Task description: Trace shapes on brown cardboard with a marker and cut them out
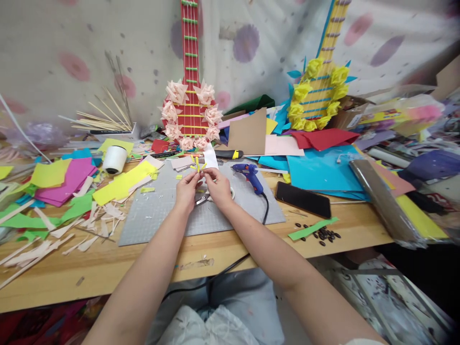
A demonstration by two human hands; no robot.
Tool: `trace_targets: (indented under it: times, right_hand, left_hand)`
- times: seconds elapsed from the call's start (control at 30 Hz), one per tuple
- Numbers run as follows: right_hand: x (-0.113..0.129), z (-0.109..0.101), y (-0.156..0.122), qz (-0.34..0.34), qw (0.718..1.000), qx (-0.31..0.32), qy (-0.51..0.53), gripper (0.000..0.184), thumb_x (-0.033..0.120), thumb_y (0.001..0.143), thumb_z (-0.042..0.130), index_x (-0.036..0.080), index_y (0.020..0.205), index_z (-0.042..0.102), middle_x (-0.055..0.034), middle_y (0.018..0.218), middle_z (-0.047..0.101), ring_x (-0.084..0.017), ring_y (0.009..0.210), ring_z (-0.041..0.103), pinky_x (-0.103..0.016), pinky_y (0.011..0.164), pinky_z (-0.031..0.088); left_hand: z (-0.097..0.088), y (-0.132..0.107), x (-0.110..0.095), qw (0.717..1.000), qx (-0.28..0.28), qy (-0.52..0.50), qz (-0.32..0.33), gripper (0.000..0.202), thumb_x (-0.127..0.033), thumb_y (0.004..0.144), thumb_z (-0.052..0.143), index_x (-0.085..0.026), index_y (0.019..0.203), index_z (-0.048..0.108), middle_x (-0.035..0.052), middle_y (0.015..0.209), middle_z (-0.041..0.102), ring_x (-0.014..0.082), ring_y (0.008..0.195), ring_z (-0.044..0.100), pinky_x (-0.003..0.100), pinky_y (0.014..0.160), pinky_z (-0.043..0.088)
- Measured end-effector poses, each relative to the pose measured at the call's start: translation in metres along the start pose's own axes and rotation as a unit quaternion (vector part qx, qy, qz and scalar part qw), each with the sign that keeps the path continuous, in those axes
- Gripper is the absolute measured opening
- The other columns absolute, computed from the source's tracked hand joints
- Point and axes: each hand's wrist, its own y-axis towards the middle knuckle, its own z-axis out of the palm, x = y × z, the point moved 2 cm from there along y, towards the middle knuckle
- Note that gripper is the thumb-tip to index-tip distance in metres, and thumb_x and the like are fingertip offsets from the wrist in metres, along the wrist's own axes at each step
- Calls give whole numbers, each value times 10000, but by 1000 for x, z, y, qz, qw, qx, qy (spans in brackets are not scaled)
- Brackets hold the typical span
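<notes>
Above the grey cutting mat point(158, 211) my two hands meet, fingertips close together. My left hand point(186, 190) is closed in a pinch, with a small piece of narrow yellow paper strips point(197, 164) standing up at its fingertips. Pinched at the same spot, my right hand point(217, 188) touches the left one's fingers; the exact grip is too small to see. Scissors point(202, 199) lie on the mat under the hands, partly hidden by the right one. To the right of my hands is a blue glue gun point(248, 175) with a black cord.
Paper scraps point(104, 215) and a white roll point(115, 159) lie left. A phone point(303, 199), dark beads point(325, 234) and blue sheets point(323, 170) are right. A red paper guitar point(190, 112) and a yellow one point(319, 96) stand behind. The glue gun's cord hangs over the table edge.
</notes>
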Motion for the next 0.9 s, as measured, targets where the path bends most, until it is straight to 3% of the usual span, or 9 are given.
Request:
trace_targets:
  times: [0.2, 0.33, 0.47, 0.57, 0.63, 0.8, 0.9]
  right_hand:
    - [6, -1, -7, -71, 983, -1, -168, 214, 226, 814, 427, 219, 896, 624, -4, 886, 656, -136, 813, 568, -264, 806, 428]
    - [7, 3, -10, -77, 970, 48, -225, 187, 239, 799, 458, 224, 891, 620, -9, 847, 653, -146, 790, 565, -269, 763, 430]
    - [5, 2, -6, -54, 982, 69, -167, 186, 273, 766, 503, 221, 911, 607, 1, 834, 650, -126, 706, 565, -274, 730, 447]
    - [0, -5, 1, -4, 998, 30, -47, 389, 288, 748, 526, 224, 1131, 518, -22, 948, 642, -110, 700, 575, -263, 693, 470]
    - [-2, -8, 5, -5, 1000, 28, 3, 485, 276, 755, 520, 236, 1233, 442, -44, 1054, 622, -121, 772, 586, -262, 685, 478]
    - [0, -9, 10, -69, 996, 56, -29, 421, 228, 832, 405, 253, 1248, 460, -40, 1104, 616, -167, 992, 549, -351, 887, 423]
    - [0, -8, 14, -79, 994, 61, -47, 399, 240, 851, 378, 249, 1234, 489, -42, 1115, 609, -179, 1063, 521, -378, 960, 371]
  left_hand:
    - [0, 0, -3, 1000, -1, -12, -4, 243, -288, 592, 715, -166, 791, 642, 25, 869, 660, 127, 807, 614, 235, 699, 470]
    - [-2, -1, -7, 1000, -2, -17, -9, 261, -303, 562, 730, -161, 723, 582, -17, 713, 611, 93, 656, 578, 208, 604, 455]
    - [-6, -2, -11, 999, 11, 34, 28, 297, -339, 551, 735, -154, 697, 555, -28, 659, 594, 96, 620, 574, 228, 623, 457]
    - [-8, -1, -11, 994, 33, 89, 44, 284, -332, 554, 731, -145, 715, 592, -4, 669, 627, 113, 632, 596, 255, 666, 463]
    - [-9, -1, -7, 988, 55, 138, 50, 260, -325, 581, 708, -145, 748, 623, 6, 653, 634, 126, 614, 597, 261, 638, 458]
    - [-9, 0, 1, 958, 110, 245, 99, 193, -277, 670, 618, -157, 819, 637, 25, 709, 647, 145, 631, 593, 272, 628, 446]
    - [-7, -4, 0, 925, 132, 327, 144, 160, -250, 719, 548, -167, 840, 612, 26, 744, 635, 144, 647, 572, 273, 634, 430]
